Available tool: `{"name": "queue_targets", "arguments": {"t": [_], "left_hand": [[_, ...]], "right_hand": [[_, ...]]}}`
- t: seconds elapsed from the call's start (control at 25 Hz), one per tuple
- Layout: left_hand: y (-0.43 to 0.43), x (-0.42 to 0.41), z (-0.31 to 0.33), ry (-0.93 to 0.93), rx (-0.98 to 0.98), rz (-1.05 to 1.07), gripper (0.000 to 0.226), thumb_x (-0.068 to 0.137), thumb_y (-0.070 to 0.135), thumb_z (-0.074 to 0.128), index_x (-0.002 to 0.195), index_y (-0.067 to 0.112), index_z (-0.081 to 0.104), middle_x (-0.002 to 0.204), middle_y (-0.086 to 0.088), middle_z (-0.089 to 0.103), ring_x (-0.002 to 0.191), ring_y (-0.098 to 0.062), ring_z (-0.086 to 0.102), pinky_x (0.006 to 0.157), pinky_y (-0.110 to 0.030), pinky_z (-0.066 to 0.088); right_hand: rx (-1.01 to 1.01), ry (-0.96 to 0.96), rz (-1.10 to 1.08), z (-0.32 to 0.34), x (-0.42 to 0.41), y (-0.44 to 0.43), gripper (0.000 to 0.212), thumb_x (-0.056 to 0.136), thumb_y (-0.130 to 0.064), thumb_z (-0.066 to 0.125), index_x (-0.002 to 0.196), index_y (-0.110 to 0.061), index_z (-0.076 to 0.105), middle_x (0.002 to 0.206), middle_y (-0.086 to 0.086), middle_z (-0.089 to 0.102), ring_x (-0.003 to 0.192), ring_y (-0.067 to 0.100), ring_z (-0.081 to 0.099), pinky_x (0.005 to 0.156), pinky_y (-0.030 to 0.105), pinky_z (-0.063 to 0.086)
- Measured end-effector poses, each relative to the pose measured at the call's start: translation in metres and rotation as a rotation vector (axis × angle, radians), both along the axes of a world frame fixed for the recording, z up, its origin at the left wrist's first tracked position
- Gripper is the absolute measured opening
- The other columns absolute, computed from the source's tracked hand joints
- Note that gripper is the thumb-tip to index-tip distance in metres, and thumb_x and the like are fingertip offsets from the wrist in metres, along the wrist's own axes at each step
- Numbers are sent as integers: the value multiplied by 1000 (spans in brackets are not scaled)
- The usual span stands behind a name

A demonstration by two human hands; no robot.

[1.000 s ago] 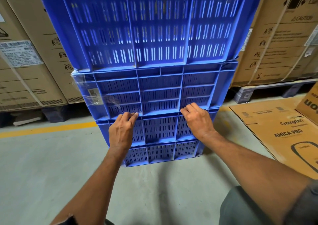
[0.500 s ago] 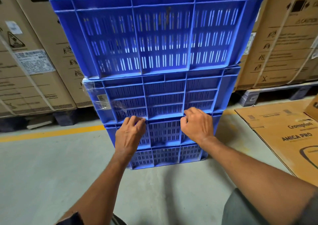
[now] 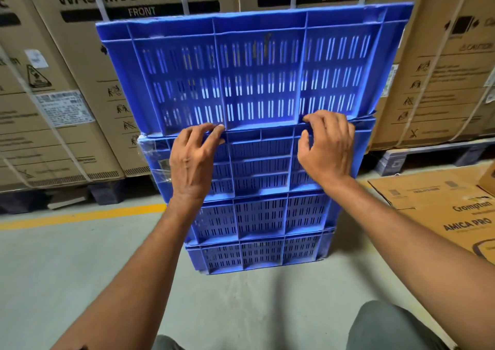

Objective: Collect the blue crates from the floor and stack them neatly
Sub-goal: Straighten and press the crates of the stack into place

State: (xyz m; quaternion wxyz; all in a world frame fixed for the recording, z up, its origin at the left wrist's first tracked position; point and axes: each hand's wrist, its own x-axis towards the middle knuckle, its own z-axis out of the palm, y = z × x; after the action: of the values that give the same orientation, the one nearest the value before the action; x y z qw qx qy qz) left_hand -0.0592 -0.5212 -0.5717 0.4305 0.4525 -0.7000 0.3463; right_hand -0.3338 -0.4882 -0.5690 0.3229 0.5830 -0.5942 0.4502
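Observation:
A stack of blue slotted crates stands on the floor in front of me. The top crate sits slightly askew on the second crate, with two more crates below. My left hand has its fingers and thumb curled onto the second crate's upper rim, just under the top crate's bottom edge. My right hand grips the same rim further right, fingers hooked at the seam and thumb below. Clear tape and a label cling to the second crate's left corner.
Tall cardboard washing-machine boxes on pallets stand close behind the stack, with more strapped boxes at the right. Flattened cardboard lies on the floor at the right. A yellow floor line runs along the left. My knees show at the bottom.
Both hands moved up from the lower crates to the seam under the top crate. The view pulled back and tilted up, so the whole top crate and the box lettering now show.

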Motion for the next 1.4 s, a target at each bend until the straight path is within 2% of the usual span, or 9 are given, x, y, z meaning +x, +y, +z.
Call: {"name": "queue_targets", "arguments": {"t": [0.08,0.2,0.4,0.48,0.64,0.84,0.96,1.16,1.4], "left_hand": [[-5,2,0,24,-15,39,24,95,13,68,116,23,73,99,0,68,81,-23,55,65,-33,42],[-9,-1,6,0,-110,87,13,97,16,69,102,25,76,81,0,63,68,-23,51,54,-33,38],[-5,-1,11,-32,-165,111,14,101,27,64,93,26,76,76,0,63,64,-24,52,47,-33,36],[1,-3,16,-35,-115,60,16,101,28,61,96,24,76,81,0,65,68,-24,54,49,-35,40],[12,2,19,-87,50,19,34,102,44,49,115,20,69,100,-4,64,84,-25,53,65,-37,41],[17,-21,28,110,186,158,44,102,62,42,101,23,63,97,-3,56,88,-25,48,70,-36,34],[14,-21,24,138,236,130,40,100,62,47,109,26,60,104,-3,56,92,-26,47,74,-37,33],[16,-15,20,8,254,115,55,97,46,59,146,31,40,115,-2,55,96,-27,47,80,-41,39],[17,-8,25,-70,229,136,37,100,44,54,135,30,50,129,1,53,101,-27,50,80,-42,40]], "right_hand": [[-43,86,15,-8,-9,-2,18,93,-20,63,110,-18,68,106,1,64,98,25,56,78,39,42],[-140,82,-49,-6,-7,-13,8,98,-20,64,95,-16,71,88,2,63,82,25,55,67,37,40],[-166,167,-81,-5,-10,-12,11,99,-21,63,93,-18,72,89,-1,66,77,25,57,64,36,39],[-91,73,-20,4,-4,-3,11,94,-24,64,98,-18,73,95,-2,69,84,25,59,70,37,41],[25,-144,152,15,19,4,39,90,-37,67,120,-12,68,94,0,69,91,23,57,80,37,48],[70,-355,145,9,40,0,39,88,-39,74,117,-16,62,103,-4,63,103,21,49,86,38,47],[103,-324,233,1,35,1,46,88,-23,74,130,-13,58,116,-1,62,114,24,47,97,34,43],[79,-330,170,9,34,0,37,84,-17,68,120,-19,59,109,-7,62,108,22,47,88,35,47],[42,-338,163,5,46,-3,42,84,-11,64,126,-12,58,110,0,62,110,22,48,93,31,44]]}}
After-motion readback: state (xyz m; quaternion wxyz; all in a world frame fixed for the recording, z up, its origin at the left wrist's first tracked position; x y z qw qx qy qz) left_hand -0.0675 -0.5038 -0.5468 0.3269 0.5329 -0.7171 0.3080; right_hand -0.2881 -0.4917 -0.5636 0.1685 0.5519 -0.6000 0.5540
